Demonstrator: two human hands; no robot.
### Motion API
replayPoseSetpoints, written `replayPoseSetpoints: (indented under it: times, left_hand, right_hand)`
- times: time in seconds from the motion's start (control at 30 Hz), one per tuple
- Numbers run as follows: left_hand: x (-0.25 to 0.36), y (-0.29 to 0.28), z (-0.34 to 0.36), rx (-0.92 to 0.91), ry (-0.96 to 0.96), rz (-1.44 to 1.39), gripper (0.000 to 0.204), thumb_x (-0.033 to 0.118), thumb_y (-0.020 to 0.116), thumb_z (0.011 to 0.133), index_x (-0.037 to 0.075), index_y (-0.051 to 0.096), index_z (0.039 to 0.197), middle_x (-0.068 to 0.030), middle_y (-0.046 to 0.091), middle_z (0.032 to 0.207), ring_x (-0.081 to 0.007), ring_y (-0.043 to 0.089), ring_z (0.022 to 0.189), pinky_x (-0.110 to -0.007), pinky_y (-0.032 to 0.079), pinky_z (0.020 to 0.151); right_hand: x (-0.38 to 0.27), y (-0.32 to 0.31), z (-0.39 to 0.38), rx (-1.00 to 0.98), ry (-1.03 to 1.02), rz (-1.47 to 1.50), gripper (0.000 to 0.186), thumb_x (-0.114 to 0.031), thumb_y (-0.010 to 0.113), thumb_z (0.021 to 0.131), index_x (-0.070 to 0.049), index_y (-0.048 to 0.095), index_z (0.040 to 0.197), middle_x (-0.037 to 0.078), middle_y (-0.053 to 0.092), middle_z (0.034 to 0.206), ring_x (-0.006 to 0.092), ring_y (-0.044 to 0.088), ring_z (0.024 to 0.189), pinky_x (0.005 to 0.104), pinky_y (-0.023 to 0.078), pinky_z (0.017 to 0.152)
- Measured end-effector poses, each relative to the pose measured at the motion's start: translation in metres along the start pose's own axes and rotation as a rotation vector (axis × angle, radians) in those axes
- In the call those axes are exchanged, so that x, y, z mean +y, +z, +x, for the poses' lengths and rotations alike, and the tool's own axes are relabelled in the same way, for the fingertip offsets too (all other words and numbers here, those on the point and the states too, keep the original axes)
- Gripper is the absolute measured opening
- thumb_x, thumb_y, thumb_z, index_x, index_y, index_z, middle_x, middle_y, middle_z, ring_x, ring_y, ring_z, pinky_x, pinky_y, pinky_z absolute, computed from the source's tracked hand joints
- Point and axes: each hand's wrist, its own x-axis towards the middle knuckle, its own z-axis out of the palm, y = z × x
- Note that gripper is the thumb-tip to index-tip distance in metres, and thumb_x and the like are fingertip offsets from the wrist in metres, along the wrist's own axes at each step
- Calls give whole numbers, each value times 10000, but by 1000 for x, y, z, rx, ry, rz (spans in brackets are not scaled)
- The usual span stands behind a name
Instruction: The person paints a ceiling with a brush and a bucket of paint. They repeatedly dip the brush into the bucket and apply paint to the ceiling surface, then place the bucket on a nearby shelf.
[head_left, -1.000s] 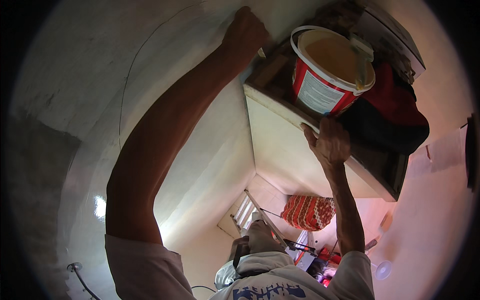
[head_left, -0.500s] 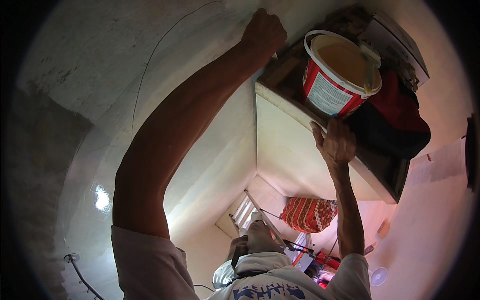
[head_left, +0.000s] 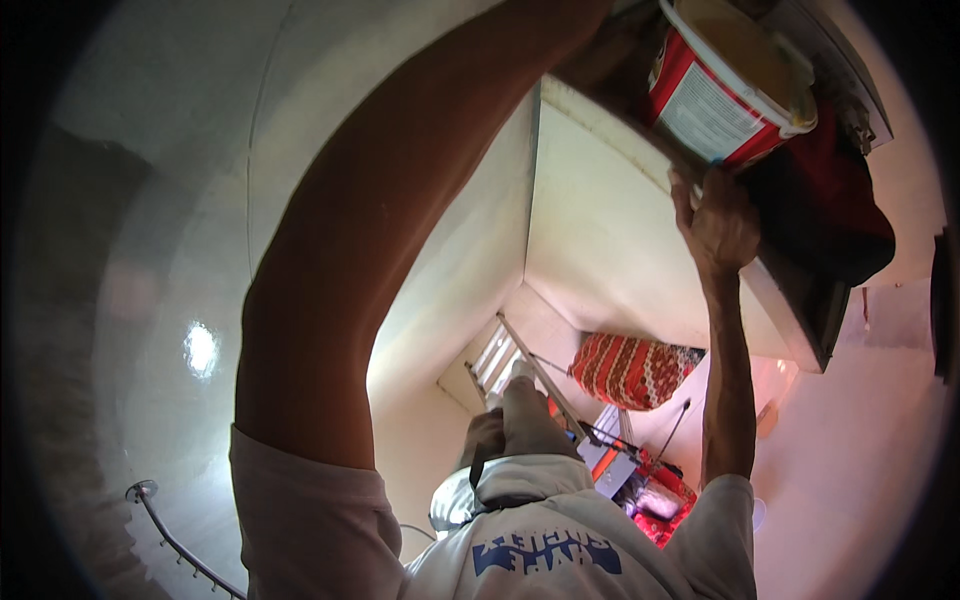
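My right hand (head_left: 722,225) grips the front edge of a high shelf (head_left: 610,125), its fingers over the lip and the thumb along the side. Just above it on the shelf stands a red and white plastic bucket (head_left: 705,105), open, with something cream-coloured inside; a smeared tool rests by its rim, too unclear to name. My left arm (head_left: 340,260) stretches up across the wall, and its hand lies beyond the top edge of the view. Beside the bucket sits a black and dark red cloth bundle (head_left: 825,215).
A ladder (head_left: 535,365) stands below me, near my legs. A red patterned cloth bundle (head_left: 635,370) hangs under the shelf. At the lower left a curved metal rod (head_left: 170,540) comes off the wall (head_left: 190,270), which is patchy with a shiny spot. Behind the bucket is a box (head_left: 845,60).
My left hand, closed against the wall before, has gone up out of view. The bucket and shelf sit higher and further right in the picture; my right hand keeps its hold.
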Motion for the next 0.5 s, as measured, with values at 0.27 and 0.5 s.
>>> replayPoseSetpoints:
  times: [0.27,0.5]
  left_hand:
    - [-8,-47,9,-354,42,-21,384,382,724,808,154,724,1117,-40,694,1119,-248,595,1139,-440,366,955]
    - [-9,-26,6,-156,-12,26,409,446,752,776,176,742,1082,-30,714,1081,-222,622,1104,-405,379,921]
  right_hand:
    - [-1,-2,1,23,10,-25,465,-559,636,900,-172,539,662,12,564,591,188,592,498,338,487,461]
    - [-3,-1,2,-67,28,-8,464,-572,637,895,-166,547,689,21,591,620,205,609,530,353,498,474]
